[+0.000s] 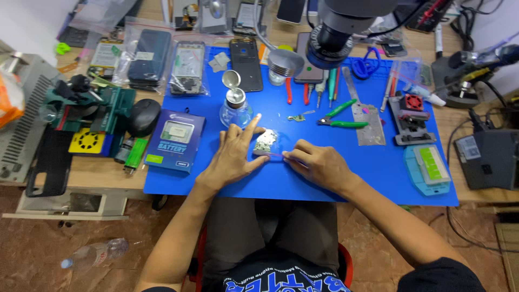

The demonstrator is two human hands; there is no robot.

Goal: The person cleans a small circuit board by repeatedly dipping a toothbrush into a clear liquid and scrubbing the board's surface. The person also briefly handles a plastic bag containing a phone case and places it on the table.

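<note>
Your circuit board [266, 142] lies near the middle of the blue mat [378, 178], toward its front edge. Your left hand [235, 154] rests flat with fingers spread, fingertips pinning the board's left side. Your right hand [316, 162] is closed around a thin tool [275, 155] whose tip touches the board's front edge. Just behind the board stands a glass bottle [235, 108] with its lid flipped up; green pliers [340, 116] lie to the right. A blue box [175, 139] sits at the mat's left edge. The wooden tabletop [97, 173] is crowded; below, reddish floor tiles and a plastic bottle [94, 253].
</note>
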